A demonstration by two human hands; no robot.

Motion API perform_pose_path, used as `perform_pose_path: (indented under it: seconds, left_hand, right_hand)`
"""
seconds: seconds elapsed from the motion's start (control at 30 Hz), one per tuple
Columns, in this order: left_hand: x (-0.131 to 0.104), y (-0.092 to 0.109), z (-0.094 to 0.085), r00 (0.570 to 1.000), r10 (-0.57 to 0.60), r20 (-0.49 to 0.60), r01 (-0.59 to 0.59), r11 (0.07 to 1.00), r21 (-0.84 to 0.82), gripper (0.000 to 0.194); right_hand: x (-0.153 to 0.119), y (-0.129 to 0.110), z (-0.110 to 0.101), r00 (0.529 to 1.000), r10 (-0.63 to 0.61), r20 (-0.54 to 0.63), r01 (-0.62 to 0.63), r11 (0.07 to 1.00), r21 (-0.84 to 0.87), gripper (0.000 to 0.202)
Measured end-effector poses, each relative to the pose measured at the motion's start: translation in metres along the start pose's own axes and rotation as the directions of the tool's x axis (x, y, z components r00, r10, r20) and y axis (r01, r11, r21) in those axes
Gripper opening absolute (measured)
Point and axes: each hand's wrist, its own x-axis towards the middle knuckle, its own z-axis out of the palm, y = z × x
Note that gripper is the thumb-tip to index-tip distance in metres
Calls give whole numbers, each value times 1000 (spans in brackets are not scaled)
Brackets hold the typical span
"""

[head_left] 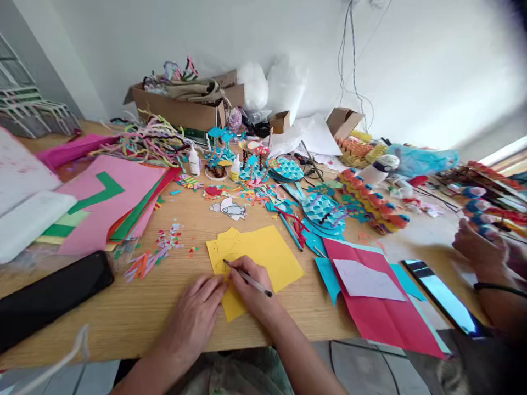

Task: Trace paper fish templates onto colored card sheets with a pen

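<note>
Drawing: flat, straight-edged yellow paper lay near, in the middle; one sheet or two layered, I couldn't tell.
Pen hand: my right hand pinched one slim grey pen with a black end, fingers closed round it, hiding some drawn lines.
Flat hand: my left hand rested, fingers extended, gripping nothing, fingertips at the paper's left edge.
Bottles: two small white plastic bottles, far.
Phones: two flat rectangular phones, right and left; the left was cut off.
</note>
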Motion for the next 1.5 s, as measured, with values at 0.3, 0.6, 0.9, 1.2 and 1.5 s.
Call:
perform_pose_path:
  seconds: [0.3, 0.6, 0.9, 1.2, 1.5]
  left_hand:
    - [-5, -1, 3, 998, -62, 27, 64, 995, -79, 34]
    - [-7, -2, 6, 996, -82, 42, 86, 989, -118, 34]
    - [-6, -1, 6, 994, -102, 49, 108, 985, -134, 34]
    - [-6, -2, 5, 995, -89, 49, 94, 987, -126, 34]
    - [-6, -1, 5, 993, -109, 53, 115, 984, -134, 35]
  right_hand:
    - [-1, 4, -3, 997, -61, -42, 59, 997, -51, 8]
    - [-3, 1, -7, 996, -85, -35, 84, 996, -36, 7]
    - [-3, 3, -5, 995, -87, -55, 86, 996, -26, 7]
    - [-3, 3, -5, 994, -92, -53, 90, 995, -38, 7]
    - [-3, 6, -4, 995, -72, -66, 72, 997, 1, 7]
